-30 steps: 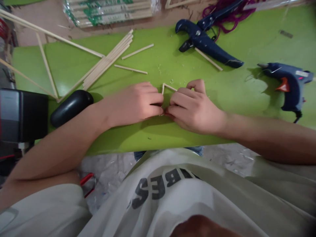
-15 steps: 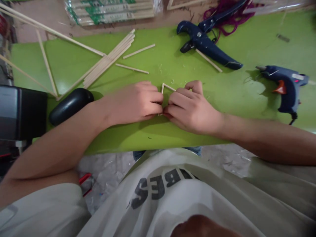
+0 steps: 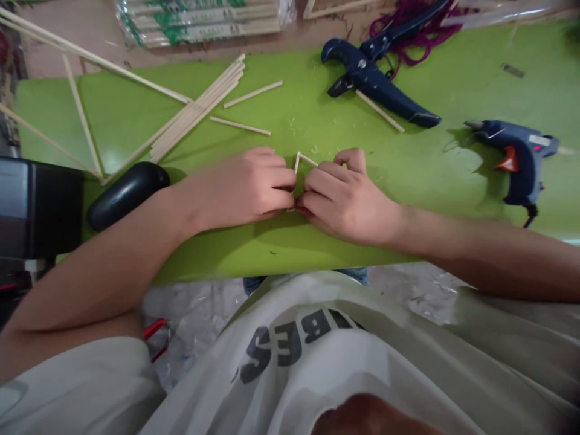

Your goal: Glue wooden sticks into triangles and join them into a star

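Note:
Near the front of the green table, my left hand and my right hand meet with fingertips almost touching. Both are closed on a small frame of joined wooden sticks. One corner of it pokes up between the hands, and a bit of its lower end shows beneath the fingertips. My fingers hide the rest of its shape. Beyond my hands lie two short cut sticks and a bundle of longer sticks.
At the right lies a blue glue gun with an orange trigger. A dark blue cutter rests at the back on a short stick, near purple string. Packaged sticks are behind. A black rounded object sits beside my left forearm.
The whole view has shifted very slightly. Both hands keep the same hold on the small stick frame, and nothing on the table has visibly moved.

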`<state>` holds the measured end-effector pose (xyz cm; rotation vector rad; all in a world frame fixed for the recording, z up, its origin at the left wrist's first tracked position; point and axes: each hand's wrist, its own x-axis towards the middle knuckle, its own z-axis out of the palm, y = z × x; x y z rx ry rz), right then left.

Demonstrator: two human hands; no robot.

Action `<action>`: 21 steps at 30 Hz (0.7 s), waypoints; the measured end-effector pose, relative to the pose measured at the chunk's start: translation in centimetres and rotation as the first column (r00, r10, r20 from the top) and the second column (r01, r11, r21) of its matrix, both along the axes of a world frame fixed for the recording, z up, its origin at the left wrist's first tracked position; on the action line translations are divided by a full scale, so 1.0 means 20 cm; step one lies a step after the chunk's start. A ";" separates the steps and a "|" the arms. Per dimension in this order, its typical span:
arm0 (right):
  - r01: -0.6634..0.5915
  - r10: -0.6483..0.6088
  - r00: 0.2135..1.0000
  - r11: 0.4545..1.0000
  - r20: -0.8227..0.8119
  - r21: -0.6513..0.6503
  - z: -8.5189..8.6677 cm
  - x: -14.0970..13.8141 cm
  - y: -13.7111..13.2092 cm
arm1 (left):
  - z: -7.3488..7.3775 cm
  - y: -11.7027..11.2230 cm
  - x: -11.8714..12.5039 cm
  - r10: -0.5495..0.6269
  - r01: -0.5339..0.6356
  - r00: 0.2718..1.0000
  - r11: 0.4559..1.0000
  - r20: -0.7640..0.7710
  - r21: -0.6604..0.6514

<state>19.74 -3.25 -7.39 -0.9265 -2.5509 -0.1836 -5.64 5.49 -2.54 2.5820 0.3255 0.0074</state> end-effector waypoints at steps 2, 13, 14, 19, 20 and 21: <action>-0.006 0.006 1.000 1.000 0.002 0.023 0.00 0.00 0.00 | -0.01 0.00 -0.01 -0.057 0.056 0.998 0.991 0.001 0.118; -0.032 0.032 0.997 0.999 0.066 0.009 0.01 0.00 0.01 | 0.00 -0.02 -0.02 0.029 -0.028 0.999 0.999 -0.041 0.026; -0.038 0.037 0.997 0.999 0.062 0.016 0.02 0.00 0.01 | -0.01 -0.02 -0.03 0.008 -0.007 1.000 0.998 -0.021 0.057; -0.047 0.046 0.998 0.999 0.041 0.021 0.03 0.01 0.01 | -0.04 -0.03 -0.04 0.005 -0.013 0.995 0.996 0.098 0.085; -0.048 0.047 0.998 0.999 0.040 0.016 0.03 0.01 0.01 | -0.03 -0.03 -0.04 0.054 -0.060 0.993 0.997 0.107 0.051; -0.050 0.050 0.998 0.999 0.036 0.015 0.03 0.02 0.01 | -0.01 -0.04 -0.04 0.122 -0.123 0.986 0.992 0.110 0.008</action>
